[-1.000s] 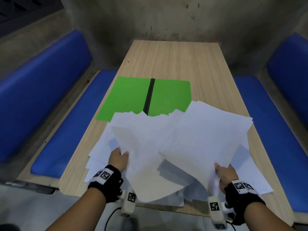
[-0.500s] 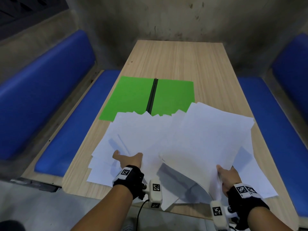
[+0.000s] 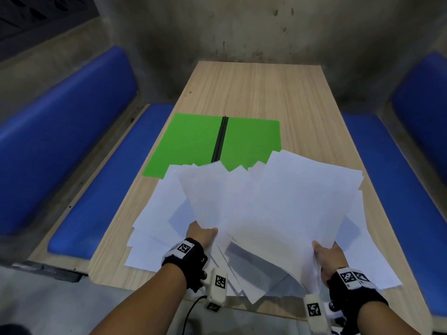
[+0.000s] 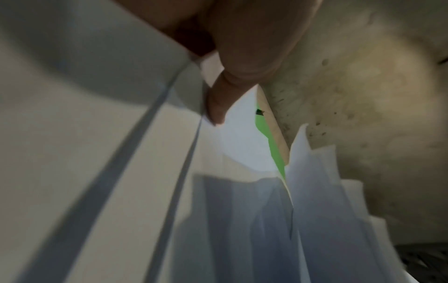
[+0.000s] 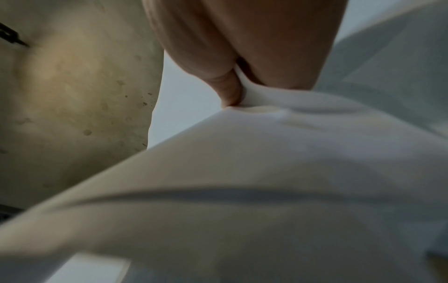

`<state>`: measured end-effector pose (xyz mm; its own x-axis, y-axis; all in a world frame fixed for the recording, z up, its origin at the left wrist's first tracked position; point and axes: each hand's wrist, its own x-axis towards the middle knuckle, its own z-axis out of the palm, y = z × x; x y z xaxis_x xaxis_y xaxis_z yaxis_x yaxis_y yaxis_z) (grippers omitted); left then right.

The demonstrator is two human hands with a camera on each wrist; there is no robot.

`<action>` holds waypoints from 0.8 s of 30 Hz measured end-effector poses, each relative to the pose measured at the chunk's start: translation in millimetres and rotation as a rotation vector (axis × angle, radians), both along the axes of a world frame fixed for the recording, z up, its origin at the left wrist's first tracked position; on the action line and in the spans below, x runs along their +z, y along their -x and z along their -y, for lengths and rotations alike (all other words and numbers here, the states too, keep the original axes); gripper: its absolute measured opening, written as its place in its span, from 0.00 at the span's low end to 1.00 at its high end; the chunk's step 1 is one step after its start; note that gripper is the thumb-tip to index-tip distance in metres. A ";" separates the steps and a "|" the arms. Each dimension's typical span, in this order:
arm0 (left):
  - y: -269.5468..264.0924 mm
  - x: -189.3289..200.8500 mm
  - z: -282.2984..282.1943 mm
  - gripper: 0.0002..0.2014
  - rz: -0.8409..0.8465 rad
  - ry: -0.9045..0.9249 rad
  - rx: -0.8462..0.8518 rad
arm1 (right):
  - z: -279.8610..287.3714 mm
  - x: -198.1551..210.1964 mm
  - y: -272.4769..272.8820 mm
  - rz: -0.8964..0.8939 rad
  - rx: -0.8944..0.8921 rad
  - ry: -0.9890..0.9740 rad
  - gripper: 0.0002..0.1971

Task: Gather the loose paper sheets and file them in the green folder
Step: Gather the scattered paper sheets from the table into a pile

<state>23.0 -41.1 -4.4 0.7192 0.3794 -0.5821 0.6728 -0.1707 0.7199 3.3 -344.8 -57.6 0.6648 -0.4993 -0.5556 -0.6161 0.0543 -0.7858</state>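
Several loose white paper sheets [image 3: 278, 201] are fanned over the near half of the wooden table [image 3: 261, 93]. My left hand [image 3: 202, 235] pinches the near edge of a raised sheet, its thumb [image 4: 218, 99] lying on the paper [image 4: 97, 153]. At the right, my right hand [image 3: 326, 256] grips a thick lifted bunch of sheets [image 5: 266, 162] by its near edge. The green folder [image 3: 193, 143] lies open and flat beyond the pile, black spine [image 3: 220, 139] in the middle; the sheets cover its near edge. A sliver of the green folder [image 4: 265, 126] shows in the left wrist view.
Blue padded benches [image 3: 60, 131] [image 3: 396, 189] run along both sides of the table. A stained concrete wall [image 3: 242, 27] closes off the far end. More sheets [image 3: 150, 243] lie flat at the near left, and one overhangs the near right edge [image 3: 377, 269].
My left hand moved right from the pile's left part, went flat on the papers, and now pinches a raised sheet near the middle. The right hand keeps its hold on the lifted bunch.
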 end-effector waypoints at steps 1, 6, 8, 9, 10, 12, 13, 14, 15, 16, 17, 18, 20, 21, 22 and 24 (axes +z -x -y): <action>-1.3 2.4 -1.2 0.16 0.036 -0.020 0.014 | -0.7 1.2 0.4 -0.001 -0.007 -0.002 0.25; -14.2 40.6 -31.6 0.09 0.242 -0.045 0.140 | -0.5 -2.8 -0.5 0.039 0.017 -0.007 0.27; -19.4 67.1 -52.4 0.08 0.332 -0.087 0.162 | 3.2 -12.9 -1.0 0.058 0.020 0.014 0.32; -21.3 80.6 -64.4 0.10 0.375 -0.110 0.180 | 6.1 -23.0 -3.2 0.067 0.023 0.017 0.32; -22.1 94.0 -73.8 0.11 0.424 -0.108 0.194 | 6.0 -23.7 -3.4 0.067 0.033 0.012 0.32; -22.5 116.5 -90.2 0.10 0.518 -0.086 0.207 | 0.0 -7.7 -2.0 0.060 0.042 -0.002 0.31; -23.0 123.5 -93.7 0.08 0.533 -0.081 0.198 | 0.6 -3.2 0.2 0.044 0.037 0.006 0.29; -23.6 130.4 -97.1 0.05 0.541 -0.080 0.207 | -0.7 2.5 0.1 0.033 0.046 0.016 0.28; -24.0 134.4 -100.8 0.03 0.542 -0.087 0.214 | 0.0 4.2 -0.5 0.023 0.046 0.034 0.27; -24.3 137.9 -103.9 0.02 0.548 -0.093 0.228 | 1.1 6.1 -1.1 0.028 0.055 0.043 0.26; -25.5 139.1 -107.5 0.02 0.548 -0.101 0.250 | 1.0 8.9 -1.4 0.026 0.059 0.054 0.25; -26.1 140.5 -109.9 0.01 0.543 -0.104 0.271 | -0.1 13.1 -1.8 0.029 0.075 0.066 0.24; -25.9 144.1 -112.6 0.05 0.538 -0.116 0.306 | 1.4 16.1 -2.2 0.034 0.091 0.074 0.22; -26.3 145.7 -113.4 0.03 0.542 -0.121 0.313 | 1.6 17.5 -2.1 0.025 0.091 0.072 0.22; -26.1 147.2 -112.9 0.05 0.549 -0.117 0.325 | 0.9 21.4 -1.1 0.024 0.092 0.070 0.22; -24.3 149.0 -108.3 0.04 0.583 -0.080 0.343 | -2.1 25.7 0.9 0.016 0.088 0.066 0.21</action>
<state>47.3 67.2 144.6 0.7384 0.6674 -0.0962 0.2038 -0.0849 0.9753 2.5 -342.7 -31.9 0.7162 -0.4737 -0.5126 -0.6035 -0.0514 -0.7957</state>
